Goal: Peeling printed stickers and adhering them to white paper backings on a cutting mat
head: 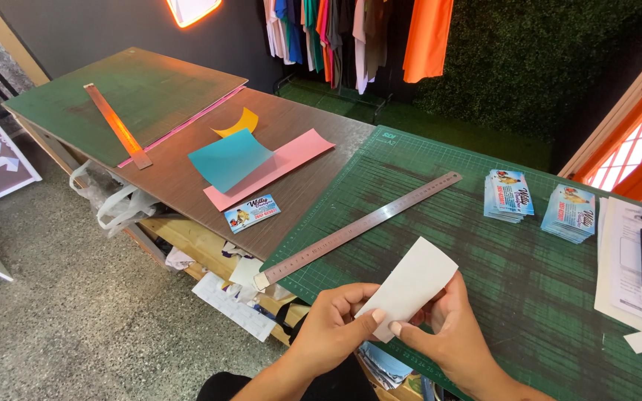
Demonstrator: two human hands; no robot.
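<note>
Both hands (left hand (334, 319), right hand (451, 330)) pinch white card (409, 287); long axis up-right.

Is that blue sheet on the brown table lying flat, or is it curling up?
Curling. The blue sheet rests on a pink sheet, and its near-right edge lifts off in a curve instead of lying flat.

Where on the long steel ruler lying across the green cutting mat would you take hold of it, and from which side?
Grip the steel ruler near its lower end, which sticks out past the edge of the green cutting mat. There, fingers could probably get under the flat strip. Come from the near side, where the left hand and right hand hold the white paper.
</note>
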